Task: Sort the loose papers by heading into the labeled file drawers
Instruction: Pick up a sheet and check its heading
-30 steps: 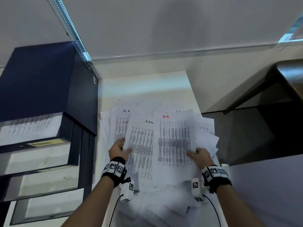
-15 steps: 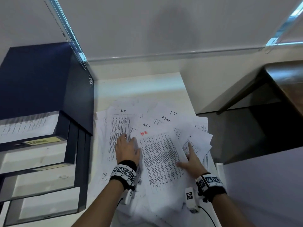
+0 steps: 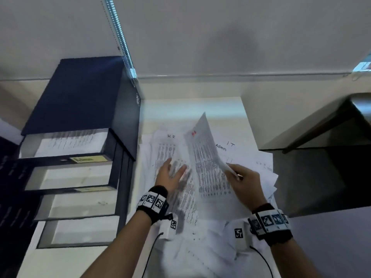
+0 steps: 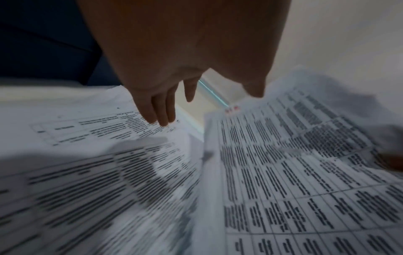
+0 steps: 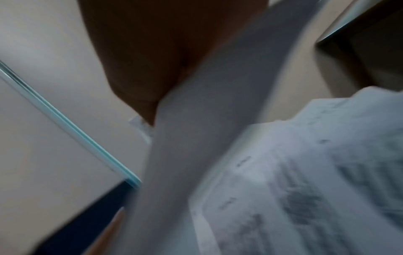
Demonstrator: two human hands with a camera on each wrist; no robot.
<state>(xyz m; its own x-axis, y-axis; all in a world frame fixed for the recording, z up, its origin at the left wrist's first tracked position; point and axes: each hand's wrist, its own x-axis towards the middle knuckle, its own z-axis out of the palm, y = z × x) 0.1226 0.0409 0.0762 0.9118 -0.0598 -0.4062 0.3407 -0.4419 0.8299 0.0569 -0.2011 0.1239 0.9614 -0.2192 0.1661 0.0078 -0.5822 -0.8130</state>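
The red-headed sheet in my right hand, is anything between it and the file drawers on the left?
Only the left hand, spread flat on the paper pile, lies between the sheet and the file drawers.

White papers (image 3: pixel 208 177) carry black table rows; one heading (image 3: pixel 194 133) looks red; cabinet (image 3: pixel 80 97) navy.
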